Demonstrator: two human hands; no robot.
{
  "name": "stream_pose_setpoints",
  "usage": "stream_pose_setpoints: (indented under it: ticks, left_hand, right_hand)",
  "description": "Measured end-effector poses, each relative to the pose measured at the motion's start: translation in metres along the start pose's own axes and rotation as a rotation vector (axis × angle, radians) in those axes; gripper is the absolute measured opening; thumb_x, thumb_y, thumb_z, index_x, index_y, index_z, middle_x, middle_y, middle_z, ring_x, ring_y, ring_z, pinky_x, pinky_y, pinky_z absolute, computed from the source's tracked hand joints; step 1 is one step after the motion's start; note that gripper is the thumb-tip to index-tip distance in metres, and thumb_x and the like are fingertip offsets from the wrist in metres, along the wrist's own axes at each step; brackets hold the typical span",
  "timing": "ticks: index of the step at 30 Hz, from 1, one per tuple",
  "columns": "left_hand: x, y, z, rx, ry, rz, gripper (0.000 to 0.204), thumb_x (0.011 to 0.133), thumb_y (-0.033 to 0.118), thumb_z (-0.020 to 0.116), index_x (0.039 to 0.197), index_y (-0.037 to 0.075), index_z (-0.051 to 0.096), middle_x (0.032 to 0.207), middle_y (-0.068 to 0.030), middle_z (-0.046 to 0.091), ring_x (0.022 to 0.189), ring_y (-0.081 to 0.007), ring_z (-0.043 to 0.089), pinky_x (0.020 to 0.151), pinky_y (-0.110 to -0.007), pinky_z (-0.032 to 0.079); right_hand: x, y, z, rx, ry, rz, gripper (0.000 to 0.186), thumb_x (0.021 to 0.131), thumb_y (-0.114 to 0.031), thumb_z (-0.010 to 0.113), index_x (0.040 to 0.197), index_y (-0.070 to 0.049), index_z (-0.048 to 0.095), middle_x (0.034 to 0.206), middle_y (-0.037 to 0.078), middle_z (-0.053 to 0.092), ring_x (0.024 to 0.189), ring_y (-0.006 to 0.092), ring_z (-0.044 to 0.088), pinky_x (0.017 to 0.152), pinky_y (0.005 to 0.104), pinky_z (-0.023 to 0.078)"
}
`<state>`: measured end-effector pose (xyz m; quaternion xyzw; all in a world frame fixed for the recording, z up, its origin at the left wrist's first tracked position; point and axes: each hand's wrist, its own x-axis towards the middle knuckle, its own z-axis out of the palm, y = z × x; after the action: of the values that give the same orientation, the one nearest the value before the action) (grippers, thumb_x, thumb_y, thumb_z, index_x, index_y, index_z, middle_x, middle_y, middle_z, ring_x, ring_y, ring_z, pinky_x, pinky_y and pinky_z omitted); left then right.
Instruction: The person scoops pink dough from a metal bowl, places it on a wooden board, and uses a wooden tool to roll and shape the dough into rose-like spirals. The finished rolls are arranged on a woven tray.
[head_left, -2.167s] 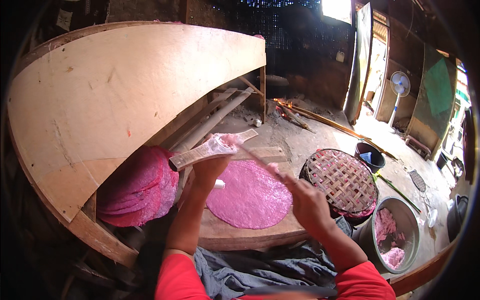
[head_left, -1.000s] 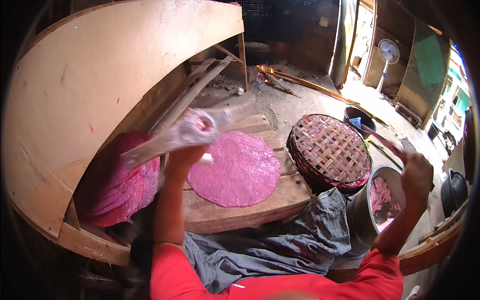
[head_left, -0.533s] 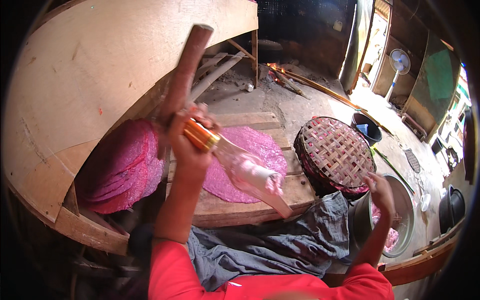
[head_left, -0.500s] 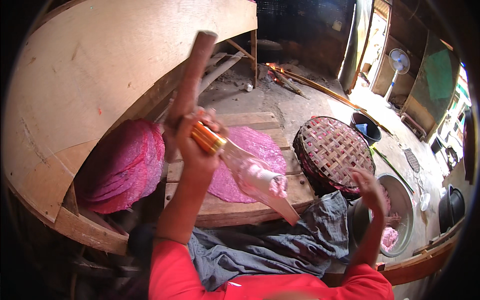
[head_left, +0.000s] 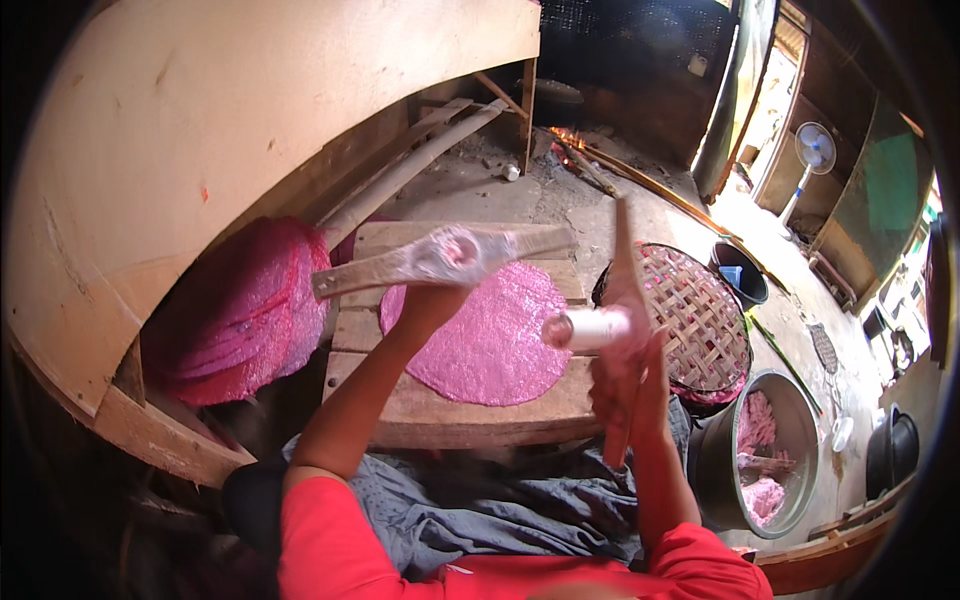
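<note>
On the low wooden tabletop (head_left: 440, 420) in front of the seated person, a flat round pink sheet (head_left: 490, 330) is spread, its near edge close to the front edge of the planks. Above its far left part, the left hand (head_left: 432, 300) is raised, and its grip is closed around a long flat wooden paddle (head_left: 440, 260) held crosswise; the middle of the paddle is wrapped in clear plastic, and both ends stick out well past the hand. To the right, over the near right edge of the sheet, the right hand (head_left: 625, 385) is held upright with a thin wooden stick (head_left: 622, 300) clasped in its grip, the stick pointing up and away. A white cylinder (head_left: 585, 328) is seen lying sideways just at the fingers of this hand; whether it is gripped too or only pressed against the stick cannot be told. Left of the tabletop, a pile of pink sheets (head_left: 240, 310) is leaned under a large curved plywood board (head_left: 200, 120). Right of the tabletop, a round woven bamboo tray (head_left: 690, 310) is set, touching or just beside the plank edge. Nearer the person, a metal pot (head_left: 770, 460) holding pink lumps is placed on the floor. A dark bucket (head_left: 740, 272) is seen beyond the tray
</note>
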<state>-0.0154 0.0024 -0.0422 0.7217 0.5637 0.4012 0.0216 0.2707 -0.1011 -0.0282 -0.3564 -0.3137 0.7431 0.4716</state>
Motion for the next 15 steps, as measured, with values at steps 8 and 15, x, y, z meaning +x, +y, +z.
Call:
stream_pose_setpoints:
  ticks: [8, 15]
  left_hand:
    - [-0.040, 0.042, 0.006, -0.192, 0.013, 0.382, 0.029, 0.079, 0.034, 0.072, 0.095, 0.011, 0.064, 0.083, -0.0110, 0.065, 0.077, -0.0296, 0.065, 0.068, -0.041, 0.052]
    - [-0.051, 0.060, -0.004, -0.290, -0.436, 0.361, 0.023, 0.076, 0.023, 0.073, 0.082, 0.003, 0.064, 0.073, -0.0135, 0.062, 0.069, -0.0295, 0.061, 0.063, -0.040, 0.049]
  right_hand:
    - [0.014, -0.028, 0.022, -1.106, -0.007, -0.973, 0.080, 0.094, -0.062, 0.040, 0.136, 0.005, 0.037, 0.082, 0.017, 0.059, 0.071, 0.0293, 0.060, 0.064, 0.0372, 0.048]
    - [-0.009, -0.046, 0.026, -1.463, -0.245, -0.904, 0.080, 0.087, -0.043, 0.063, 0.141, 0.003, 0.029, 0.103, 0.032, 0.061, 0.095, 0.0505, 0.062, 0.081, 0.0477, 0.050]
